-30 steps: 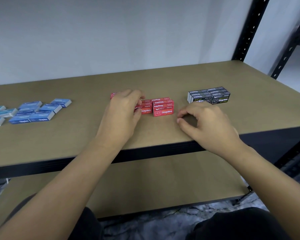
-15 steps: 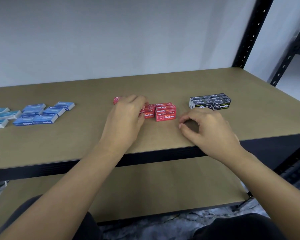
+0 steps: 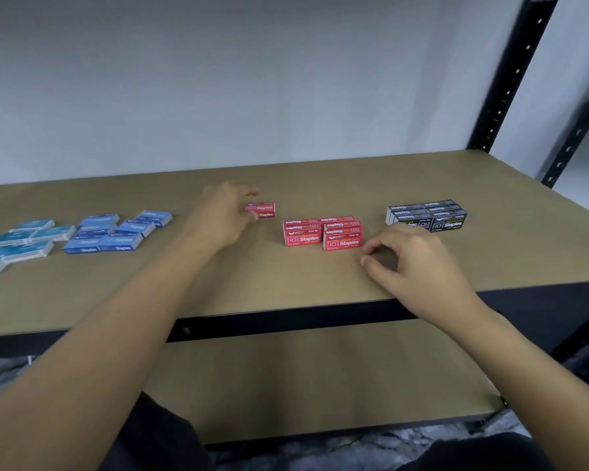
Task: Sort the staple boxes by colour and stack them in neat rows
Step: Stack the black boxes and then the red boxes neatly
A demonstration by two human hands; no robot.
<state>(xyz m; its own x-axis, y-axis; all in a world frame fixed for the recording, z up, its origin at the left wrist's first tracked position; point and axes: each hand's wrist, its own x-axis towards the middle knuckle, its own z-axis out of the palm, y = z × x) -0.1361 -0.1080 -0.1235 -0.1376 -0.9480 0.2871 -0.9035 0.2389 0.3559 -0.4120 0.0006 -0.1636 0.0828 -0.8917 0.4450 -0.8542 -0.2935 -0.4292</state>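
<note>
- The shelf [image 3: 286, 290] is a tan board with a black front edge; a second tan board sits below it, and a black perforated upright [image 3: 510, 79] rises at the right rear corner against a pale wall.
- The left arm reaches far across the board; the left hand [image 3: 223, 215] is at a lone pair of red boxes [image 3: 264, 210], fingers closed around their left end, thumb on the near side and a fingertip showing over the far side. The pair looks like one box on another, well left of and behind the main red group.
- The right hand [image 3: 412, 263] rests near the front edge, fingers curled loosely with a narrow gap between thumb and forefinger, holding nothing. It lies just right of the red stack and in front of the black one, touching neither.
- The blue boxes [image 3: 106, 232] lie at the left in a loose scatter, flat, at mixed angles, some touching, running off the left edge of the view.
- The black stack [image 3: 427, 215] stands at the right in a tight, squared block, labels facing front.
- The red stack [image 3: 322, 232] sits at the centre, boxes packed side by side and layered, the right front box set slightly nearer than the left.
</note>
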